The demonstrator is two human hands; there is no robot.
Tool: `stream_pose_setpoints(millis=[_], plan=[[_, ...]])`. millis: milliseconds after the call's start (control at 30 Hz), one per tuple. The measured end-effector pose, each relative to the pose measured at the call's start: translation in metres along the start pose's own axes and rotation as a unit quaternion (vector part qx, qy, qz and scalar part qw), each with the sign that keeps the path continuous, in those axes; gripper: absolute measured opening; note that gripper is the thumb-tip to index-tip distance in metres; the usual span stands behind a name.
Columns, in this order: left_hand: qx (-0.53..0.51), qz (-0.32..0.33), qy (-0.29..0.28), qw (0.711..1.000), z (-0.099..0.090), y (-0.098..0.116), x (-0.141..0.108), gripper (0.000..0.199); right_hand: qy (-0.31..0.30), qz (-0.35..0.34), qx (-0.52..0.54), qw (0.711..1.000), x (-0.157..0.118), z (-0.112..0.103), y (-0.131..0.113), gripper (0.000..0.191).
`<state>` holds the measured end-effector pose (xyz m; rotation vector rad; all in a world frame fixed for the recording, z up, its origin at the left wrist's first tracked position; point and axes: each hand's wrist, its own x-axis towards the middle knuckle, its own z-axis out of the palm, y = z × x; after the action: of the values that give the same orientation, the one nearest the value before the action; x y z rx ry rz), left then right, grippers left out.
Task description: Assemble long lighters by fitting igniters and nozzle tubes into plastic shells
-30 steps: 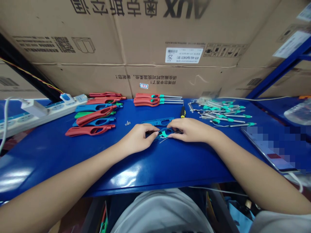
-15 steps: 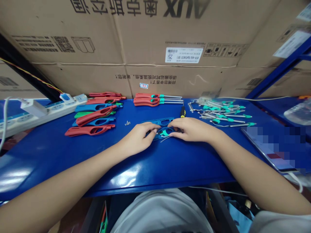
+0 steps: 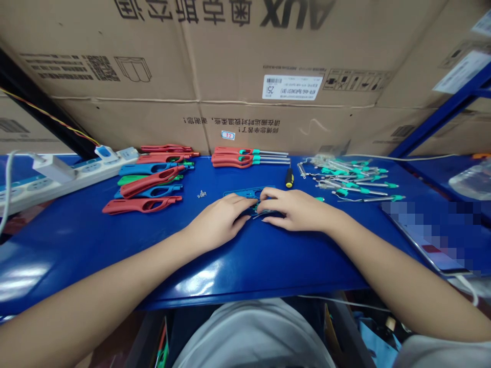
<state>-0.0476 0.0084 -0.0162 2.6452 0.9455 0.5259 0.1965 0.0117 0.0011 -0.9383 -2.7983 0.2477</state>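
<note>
My left hand (image 3: pixel 217 220) grips the near blue lighter casing half, thumb and fingers closed at its left part; most of this casing is hidden by the hands. My right hand (image 3: pixel 293 209) curls its fingers over the inner parts at the casing's middle, where a little turquoise and a thin wire show. What its fingertips pinch is hidden. A turquoise tip (image 3: pixel 319 199) pokes out behind the right wrist. Just beyond both hands lies another blue casing half (image 3: pixel 245 192). A black and yellow screwdriver (image 3: pixel 289 179) lies behind my right hand.
Red, blue and green lighter casings (image 3: pixel 141 205) are piled left, by a white power strip (image 3: pixel 88 171). Small screws (image 3: pixel 201 194) lie nearby. Red lighters with metal tubes (image 3: pixel 232 161) sit at the back. Lighter rod assemblies (image 3: pixel 353 179) and a phone (image 3: pixel 425 235) lie right. Cardboard (image 3: pixel 230 87) stands behind.
My right hand has shifted slightly left and its fingers now curl over the casing's middle, covering the turquoise part. The turquoise tip has come into view behind the right wrist.
</note>
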Motion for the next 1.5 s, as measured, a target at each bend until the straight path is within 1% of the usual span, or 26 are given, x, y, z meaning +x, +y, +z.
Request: stream_pose_setpoints(millis=[100,200,300,367,433,533,633,833,933,1067,1200,1300,1500], plan=[[-0.003,-0.002,0.0,1.0,-0.001,0.001,0.0,0.031,-0.002,0.002,0.02,1.0,0.003,0.004,0.0,0.013],[-0.006,0.002,0.002,1.0,0.0,0.0,0.0,0.027,0.029,0.011,0.087,0.996,0.004,0.005,0.003,0.01],[-0.007,0.022,-0.001,1.0,0.0,-0.001,0.0,0.027,0.06,0.041,0.143,0.987,0.004,0.004,0.006,0.008],[0.0,0.034,-0.002,0.999,0.001,-0.001,0.0,0.028,0.062,0.059,0.162,0.983,0.005,0.005,0.008,0.008],[0.015,0.038,-0.002,0.999,0.001,-0.001,0.001,0.029,0.058,0.062,0.173,0.981,0.005,0.006,0.01,0.007],[0.04,0.04,-0.011,0.998,0.0,-0.001,0.001,0.03,0.054,0.054,0.171,0.982,0.006,0.007,0.011,0.01],[0.058,0.046,-0.021,0.997,-0.001,0.0,0.001,0.031,0.05,0.05,0.162,0.984,0.004,0.003,0.009,0.01],[0.064,0.041,-0.031,0.997,-0.003,0.001,0.001,0.032,0.002,0.06,0.173,0.983,0.002,-0.004,0.01,0.012],[0.066,0.042,-0.03,0.996,-0.003,0.001,0.0,0.031,0.009,0.057,0.155,0.986,0.002,-0.003,0.013,0.008],[0.114,0.052,-0.038,0.991,-0.004,0.001,0.0,0.032,0.013,0.041,0.11,0.993,0.001,-0.003,0.014,0.006],[0.175,0.075,-0.053,0.98,-0.003,0.005,0.0,0.032,-0.003,0.032,0.075,0.997,0.002,-0.003,0.009,0.008],[0.197,0.079,-0.059,0.975,-0.002,0.009,0.0,0.032,-0.01,0.032,0.065,0.997,0.004,-0.004,0.005,0.009],[0.153,0.031,-0.063,0.986,-0.004,0.013,0.0,0.031,0.001,0.038,0.106,0.994,0.0,-0.008,0.007,0.011]])
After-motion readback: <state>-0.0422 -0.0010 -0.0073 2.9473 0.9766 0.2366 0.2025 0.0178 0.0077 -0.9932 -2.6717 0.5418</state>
